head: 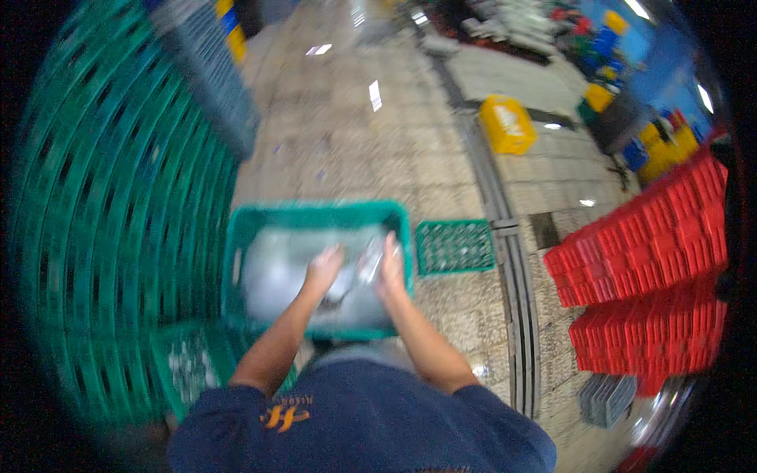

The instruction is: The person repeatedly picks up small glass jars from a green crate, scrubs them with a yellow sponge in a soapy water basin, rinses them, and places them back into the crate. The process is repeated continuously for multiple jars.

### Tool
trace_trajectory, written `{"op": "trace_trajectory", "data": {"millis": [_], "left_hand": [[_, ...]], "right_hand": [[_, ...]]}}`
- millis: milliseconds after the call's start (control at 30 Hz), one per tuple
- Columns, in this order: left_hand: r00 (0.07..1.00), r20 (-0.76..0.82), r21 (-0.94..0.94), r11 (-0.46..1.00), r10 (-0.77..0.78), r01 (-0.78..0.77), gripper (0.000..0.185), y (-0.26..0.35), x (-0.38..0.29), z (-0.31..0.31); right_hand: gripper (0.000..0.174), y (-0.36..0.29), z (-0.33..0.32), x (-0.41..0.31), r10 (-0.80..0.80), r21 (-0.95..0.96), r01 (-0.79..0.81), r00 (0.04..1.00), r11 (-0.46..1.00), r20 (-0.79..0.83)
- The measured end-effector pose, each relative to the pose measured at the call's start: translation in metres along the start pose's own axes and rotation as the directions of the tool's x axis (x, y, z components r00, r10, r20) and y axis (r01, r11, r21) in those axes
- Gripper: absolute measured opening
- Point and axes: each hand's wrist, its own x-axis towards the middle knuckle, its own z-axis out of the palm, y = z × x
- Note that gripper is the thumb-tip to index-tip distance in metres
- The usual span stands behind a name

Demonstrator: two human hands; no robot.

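Before me is a green plastic crate (313,208), with a pale grey, blurred mass (272,278) inside it. Both my hands are over this mass, in the right half of the crate. A shiny, clear-looking item (371,260), perhaps plastic film, lies between them, up against the palm side of my right hand (390,269). My right fingers point away from me along the crate's right wall. My left hand (324,269) is to the left of the shiny item, its fingers partly bent. Motion blur hides whether either hand grips anything.
Tall stacks of green crates (118,195) rise at left. A low green crate (455,247) sits on the tiled floor to the right, beside a drain channel (513,284). Red stacked crates (644,236) and a grey crate (607,399) stand farther right; a yellow crate (507,125) is ahead.
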Motion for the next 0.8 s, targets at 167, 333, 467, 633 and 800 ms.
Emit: {"op": "trace_trajectory", "data": {"millis": [167, 333, 467, 633, 800], "left_hand": [[0.951, -0.239, -0.299, 0.946, -0.198, 0.121, 0.041, 0.059, 0.018, -0.065], [0.845, 0.033, -0.018, 0.845, -0.533, 0.534, 0.029, -0.003, 0.016, -0.090], [0.856, -0.080, -0.108, 0.858, -0.511, 0.502, 0.027, -0.017, -0.009, -0.106], [0.958, -0.132, 0.194, 0.941, -0.255, 0.277, 0.033, 0.026, -0.025, -0.126], [0.898, -0.160, -0.703, 0.686, -0.410, 0.189, 0.026, -0.006, -0.011, -0.126]], "right_hand": [[0.057, 0.040, 0.060, -0.002, 0.024, -0.088, -0.010, 0.987, 0.996, 0.161], [0.066, 0.074, 0.124, -0.025, 0.157, -0.013, -0.157, 0.971, 0.988, 0.182], [0.064, 0.100, 0.131, -0.029, 0.277, 0.081, -0.301, 0.935, 0.950, 0.221], [0.067, 0.106, 0.118, -0.022, 0.211, -0.098, -0.198, 0.967, 0.975, 0.143], [0.081, 0.083, 0.105, -0.032, 0.487, 0.011, -0.565, 0.721, 0.825, 0.492]]}}
